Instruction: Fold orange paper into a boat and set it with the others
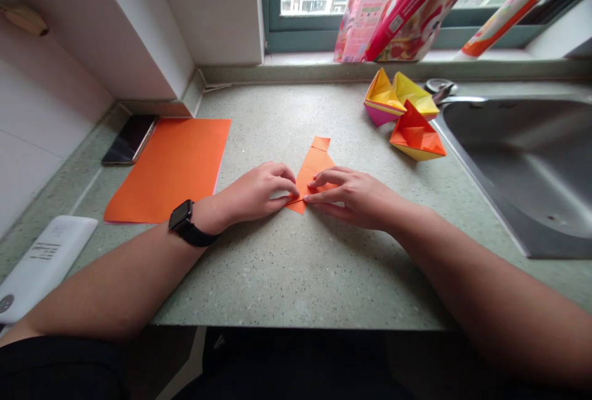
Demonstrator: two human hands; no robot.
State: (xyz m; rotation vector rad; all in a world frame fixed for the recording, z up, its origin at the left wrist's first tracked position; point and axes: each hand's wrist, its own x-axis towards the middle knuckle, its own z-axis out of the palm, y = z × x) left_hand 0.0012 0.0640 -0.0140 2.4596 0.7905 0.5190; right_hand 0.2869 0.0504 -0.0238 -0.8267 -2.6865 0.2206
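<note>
A small piece of folded orange paper (311, 166) lies on the countertop in front of me, with a narrow strip sticking up at its far end and creases across both ends. My left hand (263, 191) has its thumb and forefinger closed together at the paper's near left edge. From the other side, the curled fingers of my right hand (349, 195) press on the paper's near right part and cover some of it. Both sets of fingertips almost meet at the near fold.
Left of my hands lies a large orange sheet (180, 166), beside a phone (130, 139) and a white power bank (46, 264). Several folded paper boats (419, 132) sit back right, by the metal sink (536, 166). Packages (398, 12) stand on the windowsill.
</note>
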